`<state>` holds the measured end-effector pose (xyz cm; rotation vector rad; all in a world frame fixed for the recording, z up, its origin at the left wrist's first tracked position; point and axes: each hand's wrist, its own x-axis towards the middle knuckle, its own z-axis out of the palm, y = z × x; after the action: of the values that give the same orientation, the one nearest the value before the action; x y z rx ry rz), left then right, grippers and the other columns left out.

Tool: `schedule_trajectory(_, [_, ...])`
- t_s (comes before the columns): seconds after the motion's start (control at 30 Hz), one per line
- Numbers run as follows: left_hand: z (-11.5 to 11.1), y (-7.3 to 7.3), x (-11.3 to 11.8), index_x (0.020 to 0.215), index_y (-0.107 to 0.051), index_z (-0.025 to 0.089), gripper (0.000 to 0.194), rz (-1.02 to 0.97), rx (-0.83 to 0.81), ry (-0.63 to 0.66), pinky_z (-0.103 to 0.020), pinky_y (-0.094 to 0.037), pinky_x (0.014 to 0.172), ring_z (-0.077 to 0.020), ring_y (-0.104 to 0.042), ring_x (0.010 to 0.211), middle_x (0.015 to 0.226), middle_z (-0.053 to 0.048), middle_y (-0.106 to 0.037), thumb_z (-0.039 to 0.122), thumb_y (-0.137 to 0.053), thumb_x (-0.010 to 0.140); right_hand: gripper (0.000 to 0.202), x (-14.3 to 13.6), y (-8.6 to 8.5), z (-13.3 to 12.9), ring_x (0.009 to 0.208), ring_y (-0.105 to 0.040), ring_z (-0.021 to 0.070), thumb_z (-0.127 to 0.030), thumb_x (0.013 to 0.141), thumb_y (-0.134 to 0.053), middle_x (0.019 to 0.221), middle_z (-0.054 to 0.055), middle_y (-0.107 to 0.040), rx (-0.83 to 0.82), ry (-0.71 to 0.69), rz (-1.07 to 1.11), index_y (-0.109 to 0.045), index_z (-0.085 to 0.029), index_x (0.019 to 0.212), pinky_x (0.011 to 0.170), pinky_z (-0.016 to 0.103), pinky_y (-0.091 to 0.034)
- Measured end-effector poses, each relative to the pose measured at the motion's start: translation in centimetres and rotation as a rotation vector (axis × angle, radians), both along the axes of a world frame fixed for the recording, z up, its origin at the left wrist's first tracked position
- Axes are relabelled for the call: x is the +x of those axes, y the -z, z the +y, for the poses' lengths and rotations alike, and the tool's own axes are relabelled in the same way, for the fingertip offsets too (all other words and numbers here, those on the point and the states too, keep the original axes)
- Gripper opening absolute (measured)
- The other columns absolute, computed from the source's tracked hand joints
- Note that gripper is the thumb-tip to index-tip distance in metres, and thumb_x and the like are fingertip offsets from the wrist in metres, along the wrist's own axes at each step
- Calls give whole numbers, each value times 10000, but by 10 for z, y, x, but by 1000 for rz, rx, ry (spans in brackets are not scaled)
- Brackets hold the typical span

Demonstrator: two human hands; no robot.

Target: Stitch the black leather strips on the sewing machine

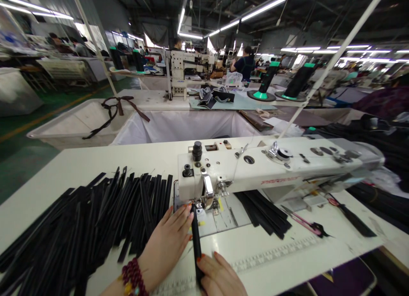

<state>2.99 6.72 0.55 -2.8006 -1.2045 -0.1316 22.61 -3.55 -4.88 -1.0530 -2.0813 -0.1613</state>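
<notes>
A narrow black fabric strip runs from under the presser foot of the white sewing machine toward me. My left hand lies with its fingers stretched out along the strip's left side, fingertips touching it close to the needle area. At the near end, my right hand has its fingers over the strip and grips it; part of that end is hidden. Left of the machine spreads a large heap of black strips. Several more folded black strips lie under the machine arm.
Pink-handled snips and scissors with a black cover lie on the right of the white table. A ruler scale runs along the front. Beyond are a white-lined bin, another sewing machine, thread cones and a person.
</notes>
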Motion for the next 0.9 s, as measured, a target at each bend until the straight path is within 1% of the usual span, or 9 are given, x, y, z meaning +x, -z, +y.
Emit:
schedule_trajectory(0.13, [1,1,-1,1372,-579,160,431,-11,9,-9,-440,-435,1081,-240,-534,1317,1404,-111,-598,302,-366,1025,255,-3,3,1,1080,-692,149,-7,911,-448,1067,53,-746,-29,6,45,-635,-179,927,1112,328,-417])
schedule_trajectory(0.27, [1,3,0,1357,-593,158,443,1,25,-14,-450,-433,1077,-241,-540,1309,1392,-111,-608,320,-335,1036,232,-3,4,1,1078,-695,168,-10,905,-460,1096,69,-736,-40,10,30,-620,-178,905,1102,345,-428])
schedule_trajectory(0.4, [0,5,2,1357,-594,163,440,-3,25,-38,-453,-413,1092,-246,-537,1308,1382,-111,-616,336,-351,1033,265,-1,5,0,1098,-684,159,18,879,-427,1093,70,-738,-49,8,34,-604,-178,907,1107,347,-420])
schedule_trajectory(0.53, [1,5,3,1354,-597,167,430,-8,-5,-43,-448,-395,1109,-248,-531,1311,1382,-113,-616,339,-378,1027,253,-1,3,1,1117,-673,148,9,870,-437,1103,60,-736,-44,18,19,-594,-188,891,1113,333,-415])
schedule_trajectory(0.6, [1,3,3,1364,-588,169,428,0,-24,-51,-460,-398,1109,-253,-525,1318,1395,-114,-605,326,-393,1018,245,-3,0,3,1118,-672,147,-8,885,-438,1103,51,-736,-28,15,4,-595,-195,869,1128,333,-396])
schedule_trajectory(0.67, [0,0,4,1376,-576,163,430,20,-36,-56,-481,-405,1103,-267,-514,1330,1418,-118,-585,292,-430,992,266,-6,-2,5,1068,-693,138,-48,930,-407,1050,31,-747,25,60,63,-594,-209,831,1142,326,-374])
schedule_trajectory(0.77, [-5,-5,4,1370,-578,167,436,42,-37,-45,-481,-420,1093,-268,-504,1341,1448,-112,-556,252,-480,954,305,-10,0,4,910,-733,126,-161,1000,-393,903,-5,-759,137,130,146,-603,-225,788,1172,321,-320])
schedule_trajectory(0.83, [-9,-8,4,1357,-588,175,430,42,-32,-24,-466,-422,1094,-256,-507,1339,1455,-103,-550,249,-494,944,286,-10,4,1,848,-737,134,-212,1008,-426,861,-21,-759,169,141,114,-616,-234,795,1195,350,-281])
schedule_trajectory(0.9, [-13,-9,4,1346,-594,168,422,43,-27,-4,-459,-421,1097,-251,-508,1339,1462,-101,-541,251,-498,944,257,-10,6,-3,851,-736,146,-192,996,-444,876,-29,-762,163,156,65,-625,-240,820,1207,387,-262])
